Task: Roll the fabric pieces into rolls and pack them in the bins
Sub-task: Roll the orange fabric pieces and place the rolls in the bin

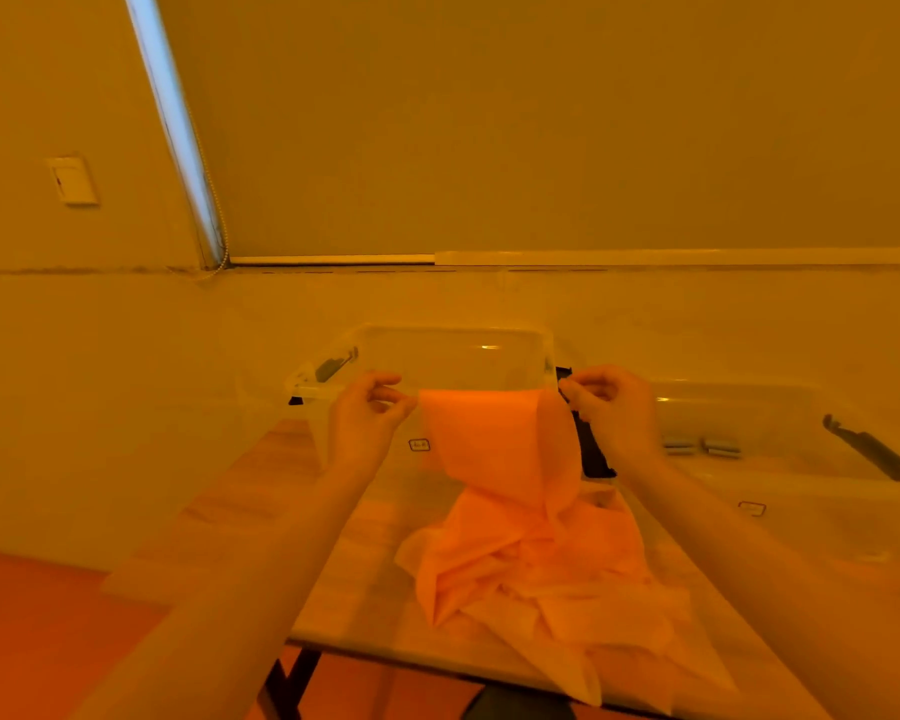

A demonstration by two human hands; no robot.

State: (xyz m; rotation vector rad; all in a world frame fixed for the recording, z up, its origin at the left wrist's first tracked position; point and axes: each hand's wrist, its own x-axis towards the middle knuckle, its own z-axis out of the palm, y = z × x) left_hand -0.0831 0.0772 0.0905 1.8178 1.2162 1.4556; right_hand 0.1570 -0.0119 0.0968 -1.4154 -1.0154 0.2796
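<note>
L hand (367, 415) & R hand (611, 407) are each pinching 1 orange fabric (494, 433) top corner – 2 clear bins (453, 356) sitting behind, 1 table (365, 589) under.

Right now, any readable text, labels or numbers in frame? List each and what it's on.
None readable.
Small framed label on the front of the clear bin: too blurred to read.
Similar label on the second bin to the right: too blurred to read.
Wall switch plate: no legible marking.
</note>
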